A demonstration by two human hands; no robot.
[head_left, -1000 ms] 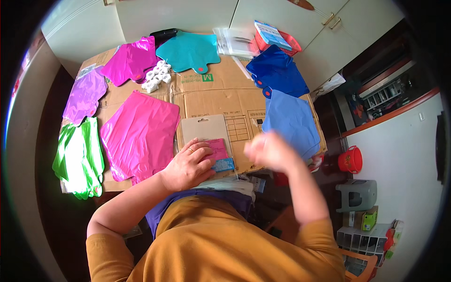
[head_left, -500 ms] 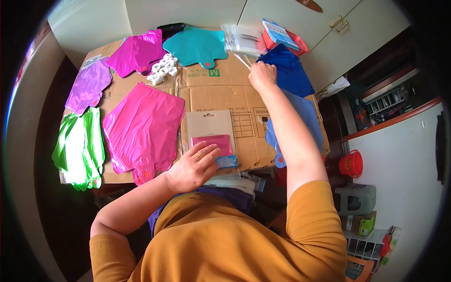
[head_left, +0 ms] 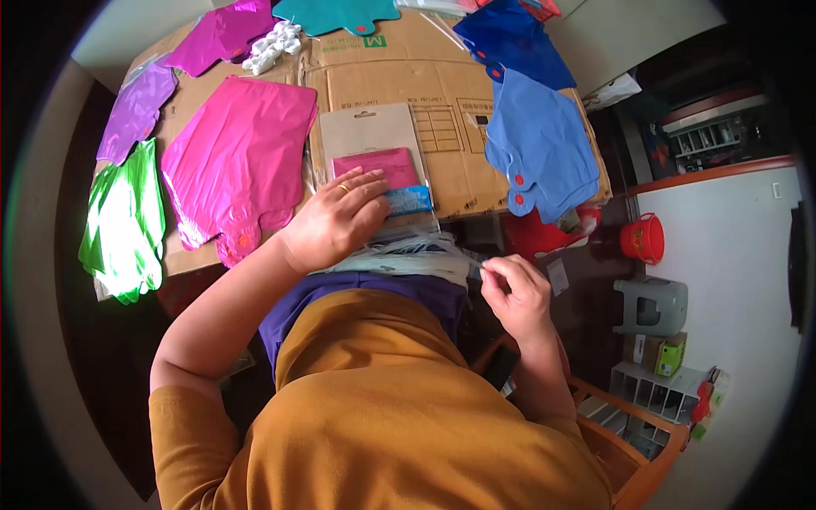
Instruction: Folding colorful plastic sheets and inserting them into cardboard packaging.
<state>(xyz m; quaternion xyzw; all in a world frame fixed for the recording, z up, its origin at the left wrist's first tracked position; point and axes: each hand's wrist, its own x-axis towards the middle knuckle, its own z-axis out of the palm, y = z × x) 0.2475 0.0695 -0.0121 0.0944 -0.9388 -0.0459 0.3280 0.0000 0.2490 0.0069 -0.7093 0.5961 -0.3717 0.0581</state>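
Note:
My left hand (head_left: 340,217) lies with its fingers flat across the lower part of a clear flat packet (head_left: 365,134). Inside the packet are a folded pink foil piece (head_left: 374,163) and a blue strip (head_left: 411,201). My right hand (head_left: 520,296) is pinched closed beside my lap, near the edge of a pile of clear plastic bags (head_left: 408,255); whatever lies between its fingertips is too small to name. To the left of the packet, a large pink foil balloon (head_left: 246,153) is spread flat, uninflated.
The cardboard tabletop (head_left: 382,76) also carries flat foil balloons: green (head_left: 127,221), lilac (head_left: 136,110), magenta (head_left: 223,38), teal (head_left: 340,15), dark blue (head_left: 518,42) and light blue (head_left: 544,144). White ribbon rolls (head_left: 272,47) and white sticks (head_left: 442,32) lie farther back. A wooden chair (head_left: 646,412) stands at right.
My right hand has come back from the white sticks at the far right of the cardboard to beside my lap. My left hand stays on the packet. The view has tilted lower.

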